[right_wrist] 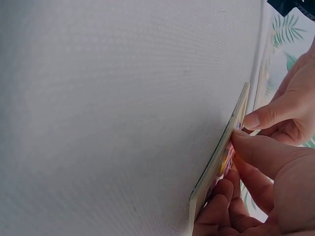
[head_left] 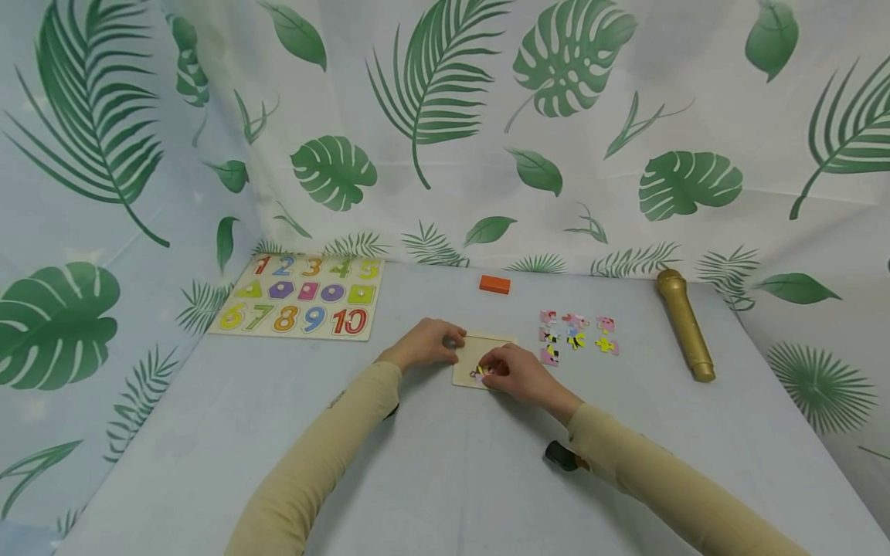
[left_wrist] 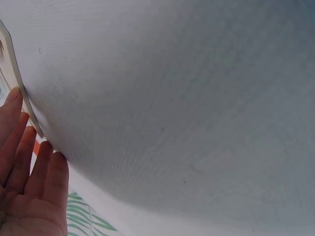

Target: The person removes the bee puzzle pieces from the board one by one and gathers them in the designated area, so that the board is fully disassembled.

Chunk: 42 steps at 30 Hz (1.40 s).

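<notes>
A small square wooden puzzle tray (head_left: 463, 374) lies on the table between the two hands. My left hand (head_left: 426, 344) rests at its left side, thumb and fingertips touching the edge. In the left wrist view the fingers (left_wrist: 56, 179) are fairly straight. Over the tray's near right part, my right hand (head_left: 521, 374) pinches a small colourful puzzle piece (right_wrist: 227, 160) between thumb and fingers, low against the tray. Part of a printed figure (head_left: 478, 373) shows beside the fingertips; the rest is hidden by the hand. Several loose puzzle pieces (head_left: 575, 337) lie right of the tray.
A number and shape board (head_left: 295, 300) lies at the back left. Behind the tray sits an orange block (head_left: 494, 284). A gold microphone-shaped object (head_left: 684, 324) lies at the right. Leaf-printed cloth (head_left: 445, 154) stands around the table's back and sides.
</notes>
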Each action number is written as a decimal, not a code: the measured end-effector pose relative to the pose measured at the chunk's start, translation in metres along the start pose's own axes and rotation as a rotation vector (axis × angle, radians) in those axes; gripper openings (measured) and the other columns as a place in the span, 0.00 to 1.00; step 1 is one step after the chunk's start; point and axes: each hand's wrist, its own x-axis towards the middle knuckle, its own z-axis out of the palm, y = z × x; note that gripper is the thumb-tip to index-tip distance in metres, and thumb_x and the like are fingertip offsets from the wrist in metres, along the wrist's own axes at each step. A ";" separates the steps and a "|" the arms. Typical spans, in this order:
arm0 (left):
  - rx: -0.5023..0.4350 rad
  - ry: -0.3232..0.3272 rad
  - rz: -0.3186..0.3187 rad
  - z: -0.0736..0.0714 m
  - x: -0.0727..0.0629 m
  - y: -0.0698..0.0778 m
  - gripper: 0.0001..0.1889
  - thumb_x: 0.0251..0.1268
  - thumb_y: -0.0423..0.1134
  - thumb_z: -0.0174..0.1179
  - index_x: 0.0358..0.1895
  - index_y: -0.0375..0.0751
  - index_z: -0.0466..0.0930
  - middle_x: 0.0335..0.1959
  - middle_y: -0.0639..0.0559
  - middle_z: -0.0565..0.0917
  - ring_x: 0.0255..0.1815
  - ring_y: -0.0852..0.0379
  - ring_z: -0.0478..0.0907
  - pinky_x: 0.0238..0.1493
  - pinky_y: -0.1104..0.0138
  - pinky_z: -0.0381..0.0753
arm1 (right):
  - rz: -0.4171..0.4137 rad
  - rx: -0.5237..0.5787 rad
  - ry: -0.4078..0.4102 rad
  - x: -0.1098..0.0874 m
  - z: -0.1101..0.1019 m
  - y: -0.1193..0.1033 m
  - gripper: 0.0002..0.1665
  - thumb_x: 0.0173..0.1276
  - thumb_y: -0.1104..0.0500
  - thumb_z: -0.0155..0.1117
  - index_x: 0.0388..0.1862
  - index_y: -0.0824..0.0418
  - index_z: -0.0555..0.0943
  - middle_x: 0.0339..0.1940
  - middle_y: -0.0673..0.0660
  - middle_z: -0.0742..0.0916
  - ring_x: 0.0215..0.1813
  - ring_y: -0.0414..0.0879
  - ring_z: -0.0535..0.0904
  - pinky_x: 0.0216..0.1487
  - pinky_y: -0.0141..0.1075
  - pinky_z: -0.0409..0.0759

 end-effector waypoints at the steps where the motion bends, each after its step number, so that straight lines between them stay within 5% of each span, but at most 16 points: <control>1: 0.002 -0.001 -0.002 0.000 0.000 0.000 0.16 0.58 0.35 0.69 0.51 0.38 0.84 0.63 0.52 0.78 0.67 0.52 0.70 0.70 0.60 0.64 | 0.002 0.003 -0.001 0.000 0.000 0.000 0.11 0.66 0.61 0.68 0.46 0.60 0.82 0.38 0.53 0.79 0.39 0.44 0.73 0.40 0.36 0.74; 15: 0.001 -0.012 0.001 0.000 0.001 -0.001 0.16 0.59 0.34 0.69 0.51 0.38 0.84 0.63 0.51 0.78 0.68 0.51 0.70 0.71 0.60 0.64 | -0.035 -0.016 -0.008 -0.001 0.000 -0.004 0.16 0.63 0.58 0.71 0.49 0.61 0.82 0.36 0.53 0.78 0.38 0.45 0.71 0.38 0.35 0.71; 34: 0.019 -0.012 0.014 0.000 0.002 -0.002 0.16 0.59 0.35 0.69 0.50 0.38 0.84 0.63 0.50 0.78 0.68 0.51 0.70 0.71 0.59 0.63 | 0.052 0.035 -0.020 0.000 0.002 -0.007 0.17 0.64 0.58 0.70 0.51 0.58 0.83 0.37 0.53 0.77 0.40 0.46 0.71 0.39 0.36 0.71; 42: 0.015 -0.016 0.012 -0.001 0.002 -0.001 0.16 0.59 0.35 0.69 0.51 0.39 0.84 0.64 0.51 0.78 0.68 0.51 0.70 0.71 0.59 0.63 | -0.007 -0.002 -0.020 0.000 0.001 -0.006 0.17 0.64 0.58 0.70 0.51 0.60 0.84 0.38 0.54 0.77 0.40 0.45 0.72 0.40 0.35 0.72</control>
